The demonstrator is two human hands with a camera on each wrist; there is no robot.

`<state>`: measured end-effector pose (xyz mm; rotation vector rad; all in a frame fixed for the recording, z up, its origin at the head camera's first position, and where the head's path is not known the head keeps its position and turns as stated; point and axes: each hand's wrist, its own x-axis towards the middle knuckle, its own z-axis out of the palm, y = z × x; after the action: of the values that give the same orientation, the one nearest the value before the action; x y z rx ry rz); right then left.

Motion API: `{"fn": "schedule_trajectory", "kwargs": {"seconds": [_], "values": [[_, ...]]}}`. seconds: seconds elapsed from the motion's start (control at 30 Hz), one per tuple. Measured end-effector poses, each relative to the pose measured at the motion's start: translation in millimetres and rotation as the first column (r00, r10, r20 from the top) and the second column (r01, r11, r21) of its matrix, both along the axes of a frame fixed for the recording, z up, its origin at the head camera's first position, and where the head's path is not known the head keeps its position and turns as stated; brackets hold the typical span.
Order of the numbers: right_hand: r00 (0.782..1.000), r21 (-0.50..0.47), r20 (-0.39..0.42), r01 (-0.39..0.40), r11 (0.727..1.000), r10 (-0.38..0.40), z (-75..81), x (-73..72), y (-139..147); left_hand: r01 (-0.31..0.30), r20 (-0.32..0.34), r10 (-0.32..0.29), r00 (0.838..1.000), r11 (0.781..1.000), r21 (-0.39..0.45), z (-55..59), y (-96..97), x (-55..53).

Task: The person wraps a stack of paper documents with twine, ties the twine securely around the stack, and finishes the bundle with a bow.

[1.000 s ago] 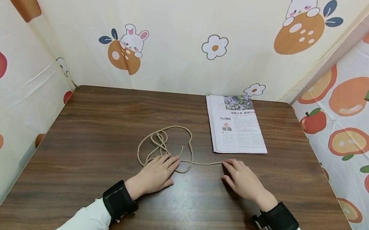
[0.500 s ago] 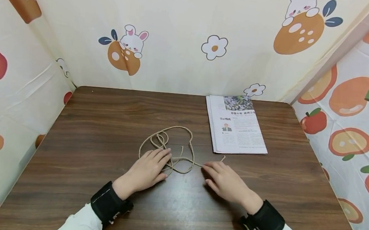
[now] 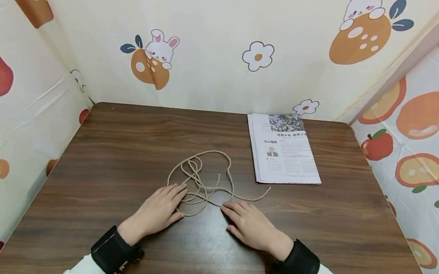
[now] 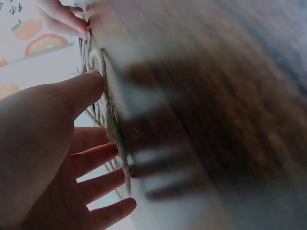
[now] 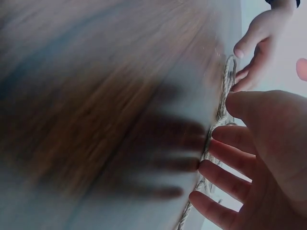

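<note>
A thin beige rope (image 3: 229, 169) lies in loose, crossing loops at the middle of the wooden table. At the loops' left lower edge, my left hand (image 3: 155, 213) rests with its fingertips on the strands. My right hand (image 3: 253, 225) touches the near right side of the loops with its fingertips. In the left wrist view, the fingers (image 4: 103, 187) are spread and fairly straight against the rope. Likewise, the right wrist view shows extended fingers (image 5: 230, 182) beside the rope (image 5: 184, 215). One rope end sticks out to the right, beyond my right hand.
A stack of printed papers (image 3: 285, 155) lies at the table's back right, behind the rope. Patterned cloth walls (image 3: 211, 46) close in the wooden table (image 3: 126, 147) at the back and on both sides.
My right hand has slid left and nearer, letting go of the rope's right end. My left hand has drawn back to the left and nearer. The loops have shifted slightly and spread toward the near side.
</note>
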<state>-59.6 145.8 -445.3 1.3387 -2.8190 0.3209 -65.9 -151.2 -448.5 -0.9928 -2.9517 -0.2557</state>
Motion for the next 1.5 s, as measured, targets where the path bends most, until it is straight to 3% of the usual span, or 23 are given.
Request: {"fn": "schedule_trajectory", "kwargs": {"seconds": [0.5, 0.97, 1.5], "values": [[0.986, -0.048, 0.004, 0.168, 0.985, -0.168, -4.8, 2.5, 48, -0.068, -0.019, 0.068, 0.997, 0.998, 0.002, 1.6, -27.4, 2.9], [0.961, -0.061, -0.073, 0.264, 0.963, -0.268, -9.1, -1.3, 95, -0.126, -0.014, 0.126, 0.992, 0.992, 0.006, 1.2, -52.0, 5.6], [0.947, -0.069, -0.056, 0.311, 0.948, -0.315, 0.9, -23.0, 122, -0.169, -0.007, 0.169, 0.986, 0.985, 0.012, 2.2, -63.7, 4.4]]}}
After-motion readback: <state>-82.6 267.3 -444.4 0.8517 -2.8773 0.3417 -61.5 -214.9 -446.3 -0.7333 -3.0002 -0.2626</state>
